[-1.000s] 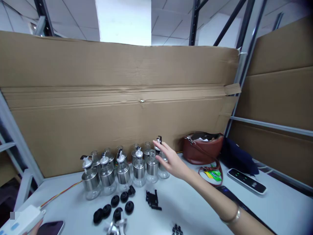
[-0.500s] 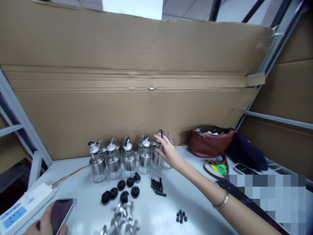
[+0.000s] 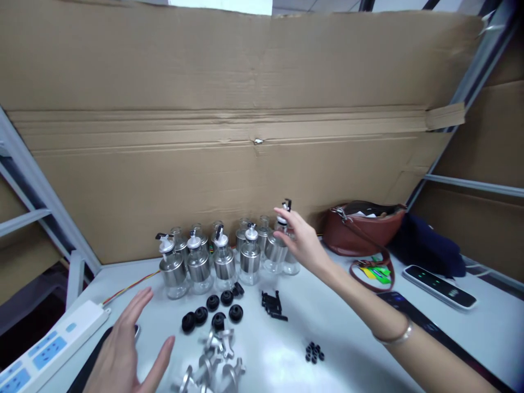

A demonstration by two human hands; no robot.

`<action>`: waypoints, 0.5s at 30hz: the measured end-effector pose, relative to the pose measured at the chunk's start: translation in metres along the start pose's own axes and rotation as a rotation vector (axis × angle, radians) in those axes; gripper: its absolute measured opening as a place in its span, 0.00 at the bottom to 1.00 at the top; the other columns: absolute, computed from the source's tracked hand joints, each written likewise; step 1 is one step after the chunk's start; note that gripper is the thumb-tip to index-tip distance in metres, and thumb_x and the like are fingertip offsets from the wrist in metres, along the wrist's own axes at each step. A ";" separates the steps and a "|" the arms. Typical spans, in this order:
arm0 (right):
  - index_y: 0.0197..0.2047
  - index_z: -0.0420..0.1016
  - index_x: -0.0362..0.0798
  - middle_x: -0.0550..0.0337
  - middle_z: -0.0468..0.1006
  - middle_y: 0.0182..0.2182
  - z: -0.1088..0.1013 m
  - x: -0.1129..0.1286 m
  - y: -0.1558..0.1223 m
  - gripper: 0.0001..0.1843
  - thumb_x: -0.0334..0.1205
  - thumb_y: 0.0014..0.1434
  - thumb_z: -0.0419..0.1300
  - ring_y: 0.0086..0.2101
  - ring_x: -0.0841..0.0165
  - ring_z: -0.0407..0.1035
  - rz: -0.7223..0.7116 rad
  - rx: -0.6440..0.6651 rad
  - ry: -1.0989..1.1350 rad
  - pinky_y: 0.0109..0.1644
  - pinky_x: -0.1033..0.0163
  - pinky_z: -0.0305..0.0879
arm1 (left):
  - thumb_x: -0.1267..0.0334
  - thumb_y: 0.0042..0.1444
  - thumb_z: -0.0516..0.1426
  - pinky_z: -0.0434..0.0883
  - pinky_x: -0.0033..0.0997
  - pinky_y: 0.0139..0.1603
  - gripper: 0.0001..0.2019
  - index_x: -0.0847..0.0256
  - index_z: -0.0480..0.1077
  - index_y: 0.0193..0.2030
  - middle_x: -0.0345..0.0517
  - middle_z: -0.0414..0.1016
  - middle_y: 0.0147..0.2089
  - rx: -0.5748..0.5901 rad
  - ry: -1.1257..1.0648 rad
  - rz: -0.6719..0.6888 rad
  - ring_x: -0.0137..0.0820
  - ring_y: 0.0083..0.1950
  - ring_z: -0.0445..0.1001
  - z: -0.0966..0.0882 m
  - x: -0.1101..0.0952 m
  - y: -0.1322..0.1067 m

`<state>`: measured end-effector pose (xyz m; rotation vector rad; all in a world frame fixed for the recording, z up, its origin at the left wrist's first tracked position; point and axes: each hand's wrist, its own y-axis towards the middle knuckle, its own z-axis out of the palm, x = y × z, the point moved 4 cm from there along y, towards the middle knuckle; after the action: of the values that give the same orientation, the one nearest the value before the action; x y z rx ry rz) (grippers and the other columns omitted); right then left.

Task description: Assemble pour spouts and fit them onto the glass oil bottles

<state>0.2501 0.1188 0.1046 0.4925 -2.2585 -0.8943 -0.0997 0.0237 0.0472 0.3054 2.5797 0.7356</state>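
Note:
My right hand (image 3: 305, 245) reaches to the right end of a cluster of glass and steel pump bottles (image 3: 221, 256) standing against the cardboard wall. Its fingers curl round the neck of the end bottle (image 3: 283, 218), whose black spout shows above my index finger. My left hand (image 3: 123, 349) hovers low at the left, fingers spread and holding nothing, above a dark phone (image 3: 88, 357) lying on the white table (image 3: 352, 349). In front of the bottles lie black round caps (image 3: 213, 315), black clips (image 3: 273, 305), small black rings (image 3: 314, 352) and metal parts (image 3: 215, 365).
A tall cardboard sheet (image 3: 245, 109) backs the table. A white power strip (image 3: 41, 349) with a coloured cable lies at the left. At the right are a brown bag (image 3: 364, 229) with green tags, a dark cloth (image 3: 429, 248) and a flat dark device (image 3: 439, 286).
My left hand has let go of the phone and now spreads open above it. My view tilted down and left. The right hand stays at the end bottle.

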 end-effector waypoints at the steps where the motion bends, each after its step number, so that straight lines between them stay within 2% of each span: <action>1: 0.60 0.62 0.51 0.48 0.69 0.52 -0.007 0.007 0.002 0.24 0.35 0.60 0.55 0.50 0.57 0.68 -0.001 -0.013 0.008 0.52 0.50 0.68 | 0.50 0.60 0.49 0.67 0.56 0.59 0.30 0.52 0.46 0.66 0.54 0.59 0.64 0.009 -0.045 0.023 0.50 0.63 0.64 -0.008 -0.018 0.008; 3: 0.60 0.64 0.50 0.49 0.70 0.50 -0.021 0.022 0.005 0.24 0.36 0.59 0.57 0.45 0.59 0.70 0.004 -0.041 0.048 0.50 0.50 0.69 | 0.51 0.60 0.51 0.75 0.47 0.49 0.27 0.48 0.48 0.65 0.53 0.60 0.64 -0.009 -0.172 0.091 0.48 0.60 0.68 -0.020 -0.053 0.022; 5: 0.59 0.65 0.50 0.50 0.70 0.52 -0.035 0.039 0.005 0.25 0.38 0.58 0.60 0.43 0.60 0.70 0.017 -0.070 0.111 0.49 0.51 0.71 | 0.52 0.60 0.51 0.78 0.37 0.37 0.26 0.47 0.48 0.64 0.54 0.60 0.64 0.053 -0.321 0.107 0.47 0.59 0.69 -0.020 -0.079 0.034; 6: 0.59 0.66 0.51 0.51 0.69 0.53 -0.040 0.049 0.005 0.25 0.38 0.58 0.61 0.42 0.62 0.70 0.020 -0.062 0.158 0.49 0.52 0.71 | 0.53 0.60 0.53 0.78 0.37 0.37 0.28 0.48 0.47 0.64 0.55 0.60 0.64 0.093 -0.393 0.156 0.47 0.59 0.69 -0.016 -0.092 0.039; 8: 0.59 0.65 0.52 0.52 0.67 0.56 -0.049 0.069 0.002 0.26 0.38 0.58 0.62 0.40 0.65 0.71 0.024 -0.048 0.279 0.49 0.54 0.72 | 0.55 0.58 0.56 0.77 0.44 0.44 0.30 0.48 0.45 0.64 0.58 0.60 0.64 0.160 -0.523 0.224 0.46 0.58 0.70 -0.005 -0.111 0.047; 11: 0.57 0.66 0.54 0.54 0.67 0.57 -0.054 0.097 -0.005 0.25 0.37 0.57 0.63 0.45 0.63 0.71 0.018 -0.029 0.443 0.49 0.57 0.72 | 0.56 0.54 0.60 0.68 0.57 0.57 0.36 0.51 0.44 0.63 0.60 0.58 0.65 0.272 -0.736 0.238 0.49 0.65 0.61 0.013 -0.130 0.057; 13: 0.57 0.66 0.56 0.55 0.68 0.56 -0.051 0.111 -0.011 0.25 0.37 0.57 0.64 0.46 0.63 0.71 0.019 0.004 0.524 0.46 0.59 0.73 | 0.58 0.48 0.64 0.67 0.55 0.58 0.40 0.52 0.45 0.63 0.60 0.59 0.64 0.420 -0.899 0.189 0.49 0.63 0.63 0.025 -0.142 0.061; 15: 0.58 0.64 0.58 0.56 0.68 0.56 -0.042 0.118 -0.017 0.27 0.36 0.57 0.64 0.44 0.64 0.71 0.028 0.019 0.590 0.44 0.60 0.73 | 0.60 0.44 0.65 0.73 0.45 0.47 0.38 0.56 0.51 0.59 0.56 0.68 0.55 0.573 -1.115 0.097 0.43 0.51 0.74 0.034 -0.154 0.062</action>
<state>0.1958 0.0234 0.1666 0.6349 -1.7297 -0.6098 0.0569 0.0412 0.1091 0.7557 1.6223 -0.1900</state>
